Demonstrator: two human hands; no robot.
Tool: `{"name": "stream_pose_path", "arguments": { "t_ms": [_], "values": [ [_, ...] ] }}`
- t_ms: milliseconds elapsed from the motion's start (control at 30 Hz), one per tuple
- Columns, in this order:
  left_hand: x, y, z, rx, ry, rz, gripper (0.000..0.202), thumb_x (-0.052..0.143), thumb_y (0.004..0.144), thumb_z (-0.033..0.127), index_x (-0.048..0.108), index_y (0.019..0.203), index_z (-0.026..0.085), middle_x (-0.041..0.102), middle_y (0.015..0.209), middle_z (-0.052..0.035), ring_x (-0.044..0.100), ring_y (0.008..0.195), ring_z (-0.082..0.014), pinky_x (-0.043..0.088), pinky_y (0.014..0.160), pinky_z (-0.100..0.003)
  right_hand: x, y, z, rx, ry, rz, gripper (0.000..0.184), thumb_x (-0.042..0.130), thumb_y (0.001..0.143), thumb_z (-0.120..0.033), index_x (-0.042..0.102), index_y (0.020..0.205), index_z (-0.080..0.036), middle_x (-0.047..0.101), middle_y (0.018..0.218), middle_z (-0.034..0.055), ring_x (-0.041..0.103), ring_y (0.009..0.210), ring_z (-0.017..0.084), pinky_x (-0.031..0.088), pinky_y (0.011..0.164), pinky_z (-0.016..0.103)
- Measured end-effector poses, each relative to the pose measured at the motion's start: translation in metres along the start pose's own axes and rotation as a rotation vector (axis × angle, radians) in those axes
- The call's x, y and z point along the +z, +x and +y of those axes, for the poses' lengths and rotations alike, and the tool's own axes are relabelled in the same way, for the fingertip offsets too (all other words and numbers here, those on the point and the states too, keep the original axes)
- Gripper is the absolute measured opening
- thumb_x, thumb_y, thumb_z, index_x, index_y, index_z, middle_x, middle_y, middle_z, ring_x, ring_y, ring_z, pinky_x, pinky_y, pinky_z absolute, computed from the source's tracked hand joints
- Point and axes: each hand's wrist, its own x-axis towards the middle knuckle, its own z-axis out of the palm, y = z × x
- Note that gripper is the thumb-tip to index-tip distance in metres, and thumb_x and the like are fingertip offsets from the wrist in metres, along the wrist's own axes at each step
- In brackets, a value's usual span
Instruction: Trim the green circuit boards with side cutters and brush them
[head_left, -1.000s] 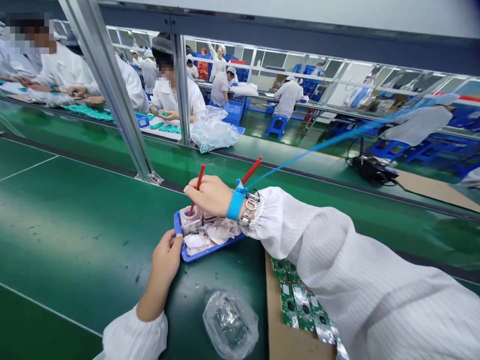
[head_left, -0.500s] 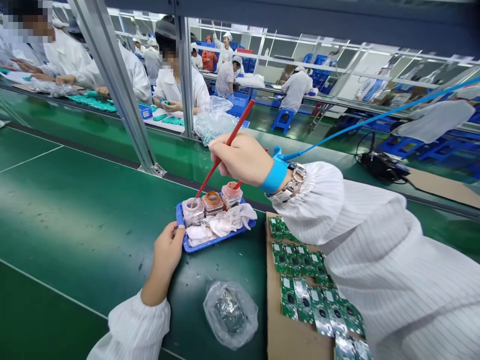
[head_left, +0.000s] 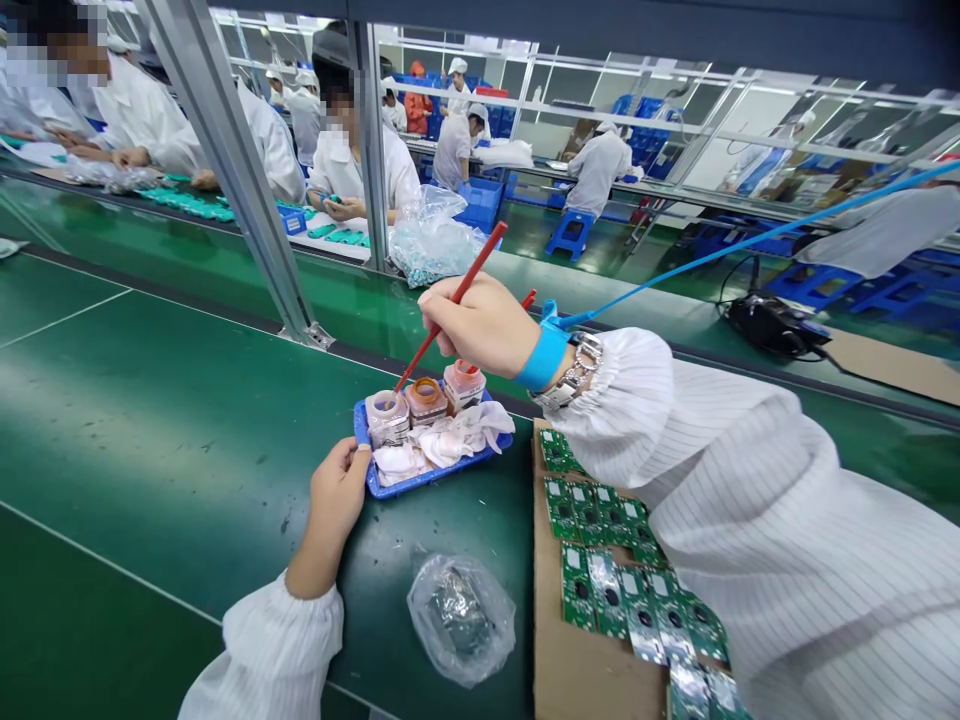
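My right hand [head_left: 487,325] pinches a slim red-handled brush [head_left: 457,295], which slants down to the mouth of the left jar [head_left: 388,418]. Its tip is inside the jar's opening, hard to make out. Two more open jars, an amber-rimmed one [head_left: 427,402] and a pinkish one [head_left: 464,387], stand beside it in a small blue tray [head_left: 420,481]. Another red stick [head_left: 529,299] rises behind my hand from the pinkish jar. Crumpled white cloth [head_left: 450,440] lies along the tray's front. With thumb and fingers, my left hand [head_left: 341,490] grips the tray's left edge.
Rows of green circuit boards [head_left: 600,590] lie on cardboard [head_left: 566,680] at the right. A clear plastic bag [head_left: 461,620] rests in front of the tray. A metal post [head_left: 232,170] rises behind the table [head_left: 187,450]. A blue cord [head_left: 712,255] runs from my right wristband. Co-workers sit beyond.
The brush has dropped slightly, and its tip has shifted a little to the right within the left jar. My left hand stays on the tray.
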Motion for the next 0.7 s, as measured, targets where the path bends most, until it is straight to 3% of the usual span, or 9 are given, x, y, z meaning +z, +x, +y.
{"name": "stream_pose_path", "arguments": {
  "t_ms": [267,500,700],
  "values": [
    [-0.005,0.006,-0.005,-0.002,-0.006,-0.010,0.028,0.052,0.091,0.040,0.061,0.091,0.015,0.060,0.079,0.0005,0.058,0.069,-0.0138,0.049,0.066,-0.032,-0.010,-0.006,0.000,0.010,0.015,0.059,0.034,0.040,0.085,-0.018,0.048,0.052,-0.018,0.043,0.040,-0.0058,0.046,0.050,0.010,0.040,0.063,0.025],
    [0.001,0.004,0.001,-0.005,0.002,0.000,0.029,0.052,0.091,0.042,0.061,0.090,0.014,0.059,0.076,0.0013,0.057,0.065,-0.0126,0.049,0.063,-0.030,0.010,-0.001,-0.004,-0.021,-0.031,-0.011,0.036,0.039,0.089,-0.020,0.045,0.054,-0.018,0.046,0.049,-0.0046,0.047,0.055,0.010,0.037,0.064,0.025],
    [-0.003,0.013,-0.006,0.014,0.014,-0.014,0.029,0.051,0.091,0.042,0.061,0.092,0.014,0.060,0.077,0.0010,0.057,0.066,-0.0128,0.049,0.064,-0.031,0.007,-0.004,0.001,-0.013,0.069,0.097,0.033,0.037,0.089,-0.022,0.046,0.057,-0.019,0.047,0.048,-0.0051,0.048,0.053,0.011,0.037,0.062,0.025]
  ]
}}
